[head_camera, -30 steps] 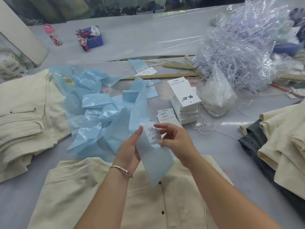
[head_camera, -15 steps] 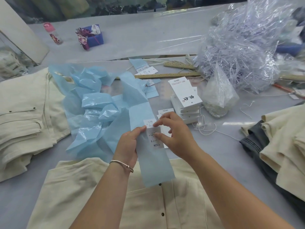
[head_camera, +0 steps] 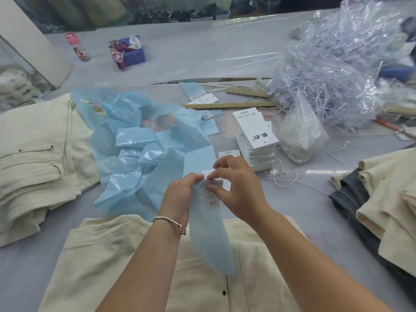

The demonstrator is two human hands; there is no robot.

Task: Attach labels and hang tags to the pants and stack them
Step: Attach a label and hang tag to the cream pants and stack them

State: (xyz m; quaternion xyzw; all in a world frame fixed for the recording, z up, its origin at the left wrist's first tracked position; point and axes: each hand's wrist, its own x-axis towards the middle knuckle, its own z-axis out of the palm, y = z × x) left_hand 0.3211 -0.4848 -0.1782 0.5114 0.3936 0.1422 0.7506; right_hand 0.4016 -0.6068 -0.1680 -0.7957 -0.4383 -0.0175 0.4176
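1. Left hand (head_camera: 180, 194): grip pinched on upper edge of blue backing strip (head_camera: 211, 242), thumb & fingertips at strip top; silver bangle (head_camera: 171, 222) on wrist.
2. Right hand (head_camera: 236, 188): grip pinched on top of white label (head_camera: 212, 199), thumb & forefinger curled at its upper edge. Label sits on backing strip, print "#1103" partly legible.
3. Backing strip: hangs from both hands down over cream pants (head_camera: 112, 266) laid flat on table (head_camera: 292, 210), nearest viewer; two dark buttons visible.
4. Folded cream pants stack (head_camera: 38, 158): table, far left.
5. Unprocessed pants pile (head_camera: 382, 199): right edge, cream w/ one dark denim item.
6. Hang tag stack (head_camera: 256, 138): white, just beyond right hand; white string (head_camera: 281, 176) beside it.
7. Spent blue backing heap (head_camera: 135, 143): centre-left.
8. Clear plastic strips (head_camera: 337, 70): rear right. Two rulers (head_camera: 225, 105) in front of them.
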